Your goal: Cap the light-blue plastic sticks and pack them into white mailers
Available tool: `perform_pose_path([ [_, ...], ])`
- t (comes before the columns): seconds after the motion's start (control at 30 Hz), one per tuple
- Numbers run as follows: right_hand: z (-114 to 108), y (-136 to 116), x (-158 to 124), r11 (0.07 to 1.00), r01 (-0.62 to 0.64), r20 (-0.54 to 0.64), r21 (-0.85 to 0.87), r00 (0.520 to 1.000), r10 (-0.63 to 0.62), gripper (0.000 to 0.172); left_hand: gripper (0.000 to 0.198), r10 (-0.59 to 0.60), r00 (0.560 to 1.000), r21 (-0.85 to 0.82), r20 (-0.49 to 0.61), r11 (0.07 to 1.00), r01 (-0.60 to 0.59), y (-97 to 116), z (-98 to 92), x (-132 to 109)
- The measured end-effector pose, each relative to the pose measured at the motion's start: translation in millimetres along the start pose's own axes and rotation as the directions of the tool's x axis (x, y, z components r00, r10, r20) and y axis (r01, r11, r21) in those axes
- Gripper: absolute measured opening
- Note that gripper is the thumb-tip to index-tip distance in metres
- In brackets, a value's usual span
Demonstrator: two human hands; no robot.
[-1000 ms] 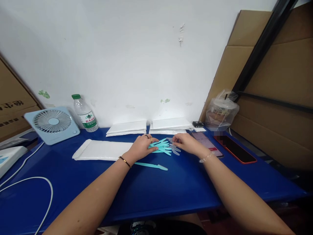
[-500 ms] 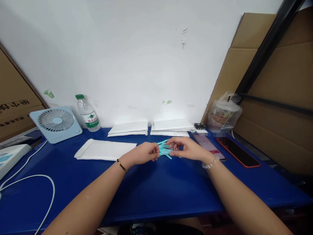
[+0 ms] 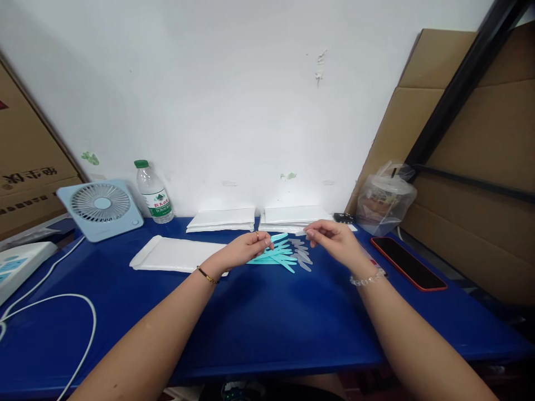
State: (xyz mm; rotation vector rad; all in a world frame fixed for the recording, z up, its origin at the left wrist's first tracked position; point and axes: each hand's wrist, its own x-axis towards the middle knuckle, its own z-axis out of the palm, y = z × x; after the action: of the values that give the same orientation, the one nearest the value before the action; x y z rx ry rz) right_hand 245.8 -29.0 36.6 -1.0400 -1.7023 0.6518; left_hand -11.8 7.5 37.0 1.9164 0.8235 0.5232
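Note:
Thumb and fingers of my left hand (image 3: 244,248) are pinched together, and a flat turquoise stick (image 3: 280,236) with a rounded end juts from the fingertips. Beneath and beside it, several more turquoise sticks (image 3: 281,258) lie fanned across each other on the blue table (image 3: 284,328). To their right, several translucent grey strips (image 3: 303,256) of similar shape lie in a loose row. My right hand (image 3: 332,240) is raised above and right of these strips, its thumb and index finger closed together; anything between them is too small to make out.
A white padded envelope (image 3: 175,253) lies left of the sticks. Two stacks of white envelopes (image 3: 221,218) (image 3: 297,214) rest against the wall. Around them are a blue fan (image 3: 102,209), a bottle (image 3: 155,195), a red-edged phone (image 3: 407,263) and a bagged cup (image 3: 387,197).
My hands have drawn apart, the right moving rightward and slightly up, the left slightly leftward. The turquoise sticks and grey strips between them are now uncovered.

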Motion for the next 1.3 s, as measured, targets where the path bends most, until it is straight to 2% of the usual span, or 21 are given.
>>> perform_pose_path([
  [0.1, -0.2, 3.7, 3.0, 0.99, -0.064, -0.055, 0.129, 0.996, 0.072, 0.026, 0.042, 0.05, 0.996, 0.114, -0.069, 0.993, -0.042, -0.7, 1.0, 1.9],
  [0.27, 7.2, 8.2, 4.6, 0.938, -0.175, -0.033, 0.299, 0.981, 0.193, 0.031, 0.042, 0.066, 0.993, 0.187, -0.095, 0.981, -0.047, -4.4, 2.1, 4.6],
  [0.47, 19.1, 12.1, 2.3, 0.938, -0.172, -0.009, 0.301, 0.983, 0.183, 0.03, 0.041, 0.074, 0.995, 0.199, -0.066, 0.978, -0.059, -5.3, 1.1, 5.2],
  [0.8, 37.9, 6.3, -2.4, 0.942, -0.203, 0.141, 0.266, 0.975, 0.17, 0.032, 0.041, 0.125, 0.992, 0.284, -0.025, 0.952, -0.112, 0.0, 9.8, 5.4],
  [0.9, 32.7, 6.5, -0.6, 0.967, -0.191, 0.164, 0.167, 0.973, 0.164, 0.034, 0.038, 0.132, 0.99, 0.342, -0.047, 0.933, -0.109, -5.9, 11.0, 7.2],
  [1.0, 18.0, 9.6, 0.9, 0.982, -0.154, 0.182, -0.106, 0.968, 0.171, 0.03, 0.028, 0.148, 0.985, 0.489, -0.088, 0.868, -0.087, -14.9, 11.7, 9.7],
  [1.07, 9.2, 13.6, 0.3, 0.939, -0.097, 0.27, -0.33, 0.943, 0.193, 0.021, 0.027, 0.168, 0.983, 0.608, -0.073, 0.789, -0.089, -21.0, 13.8, 11.4],
  [1.13, 5.4, 18.6, -1.3, 0.868, -0.03, 0.369, -0.496, 0.898, 0.241, 0.012, 0.028, 0.173, 0.985, 0.702, -0.026, 0.704, -0.106, -25.9, 17.6, 13.3],
  [1.2, 6.9, 23.1, -3.0, 0.805, 0.016, 0.41, -0.593, 0.867, 0.284, 0.007, 0.03, 0.157, 0.987, 0.761, 0.013, 0.639, -0.112, -29.0, 21.9, 15.5],
  [1.3, 13.1, 26.0, -4.5, 0.763, 0.043, 0.426, -0.645, 0.85, 0.312, 0.006, 0.027, 0.128, 0.992, 0.811, 0.02, 0.578, -0.091, -31.0, 26.5, 19.0],
])
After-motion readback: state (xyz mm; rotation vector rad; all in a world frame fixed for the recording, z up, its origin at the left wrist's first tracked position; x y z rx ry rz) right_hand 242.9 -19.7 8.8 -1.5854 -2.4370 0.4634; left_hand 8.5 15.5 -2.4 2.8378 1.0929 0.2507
